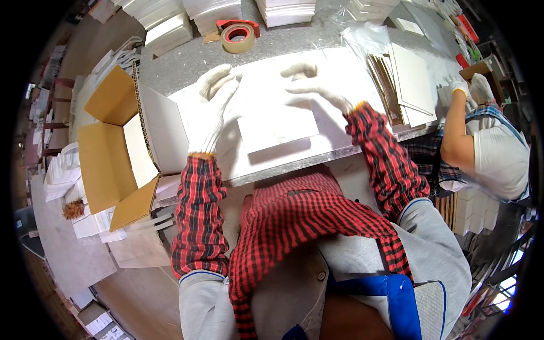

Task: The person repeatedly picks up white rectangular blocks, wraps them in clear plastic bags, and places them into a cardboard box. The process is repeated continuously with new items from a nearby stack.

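My left hand, in a white knit glove, is over the left part of a brightly lit white work surface. Its fingers are bent, with the thumb apart from them. Across from it, my right hand, gloved alike, has its fingers and thumb apart and pointing left. Glare washes out the space between the hands; I make out nothing held there. A flat white rectangular piece lies nearer to me, below and between the hands, and neither hand visibly touches it.
An open cardboard box stands at the left. Behind the surface are a tape roll in a red dispenser and white stacks. White panels and cardboard sheets lean at the right, near a co-worker with gloved hands.
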A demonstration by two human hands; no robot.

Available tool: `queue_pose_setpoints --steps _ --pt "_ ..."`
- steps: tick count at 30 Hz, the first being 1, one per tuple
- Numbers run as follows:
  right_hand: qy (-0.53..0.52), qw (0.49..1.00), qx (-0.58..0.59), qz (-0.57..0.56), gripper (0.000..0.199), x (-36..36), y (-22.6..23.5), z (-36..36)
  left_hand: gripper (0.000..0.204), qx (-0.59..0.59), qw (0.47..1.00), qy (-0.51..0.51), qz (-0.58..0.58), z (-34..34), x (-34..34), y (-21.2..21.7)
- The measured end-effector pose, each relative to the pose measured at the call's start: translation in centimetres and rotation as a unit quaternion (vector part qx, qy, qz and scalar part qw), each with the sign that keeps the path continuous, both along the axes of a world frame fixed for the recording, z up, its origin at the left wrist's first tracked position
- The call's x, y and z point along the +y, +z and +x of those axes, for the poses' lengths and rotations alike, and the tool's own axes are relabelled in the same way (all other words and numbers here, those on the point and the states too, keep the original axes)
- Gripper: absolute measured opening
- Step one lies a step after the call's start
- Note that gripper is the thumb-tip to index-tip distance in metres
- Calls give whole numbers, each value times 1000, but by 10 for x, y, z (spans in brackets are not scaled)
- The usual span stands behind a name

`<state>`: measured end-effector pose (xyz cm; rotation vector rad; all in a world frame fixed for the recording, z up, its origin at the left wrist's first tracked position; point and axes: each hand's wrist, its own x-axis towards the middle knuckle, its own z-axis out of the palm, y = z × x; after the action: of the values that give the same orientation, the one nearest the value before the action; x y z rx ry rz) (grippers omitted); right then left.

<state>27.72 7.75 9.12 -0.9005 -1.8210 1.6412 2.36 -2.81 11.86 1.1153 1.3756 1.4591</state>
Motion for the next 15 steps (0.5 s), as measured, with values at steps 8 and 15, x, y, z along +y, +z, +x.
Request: queue_pose_setpoints --steps 8,15 --pt "-59 876 -34 478 21 -107 -11 48 24 341 919 -58 189 4 -92 -39" --pt "-61 779 -89 618 25 -112 -36 46 24 468 868 -88 143 11 -114 -49"
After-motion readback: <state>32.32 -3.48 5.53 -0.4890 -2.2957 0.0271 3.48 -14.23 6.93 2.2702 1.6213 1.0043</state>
